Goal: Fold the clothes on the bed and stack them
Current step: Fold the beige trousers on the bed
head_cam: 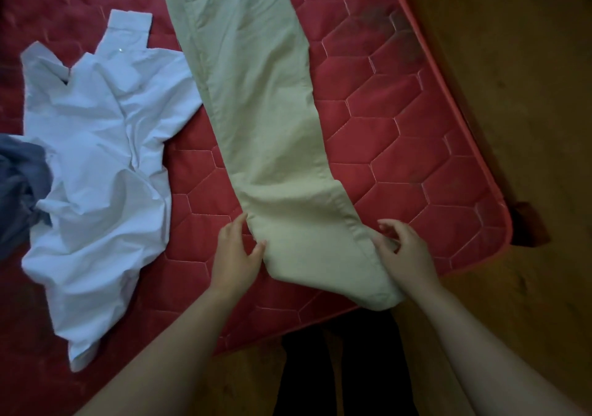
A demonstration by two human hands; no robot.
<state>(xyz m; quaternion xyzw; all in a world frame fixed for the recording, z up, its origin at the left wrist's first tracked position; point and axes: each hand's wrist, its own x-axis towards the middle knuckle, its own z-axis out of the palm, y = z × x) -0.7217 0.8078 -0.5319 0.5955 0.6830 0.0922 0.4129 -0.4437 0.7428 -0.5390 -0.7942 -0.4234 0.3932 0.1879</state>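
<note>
Beige trousers lie lengthwise on the red quilted mattress, legs together, running from the top of the view down to the near edge. The near end hangs slightly over the mattress edge. My left hand pinches the left side of that near end between thumb and fingers. My right hand grips the right side, fingers curled round the cloth's edge. A crumpled white shirt is spread on the mattress to the left. A blue-grey garment is bunched at the far left edge, partly under the shirt.
The mattress corner is at the right, with a brown floor beyond it. My dark trouser legs stand against the near edge of the mattress.
</note>
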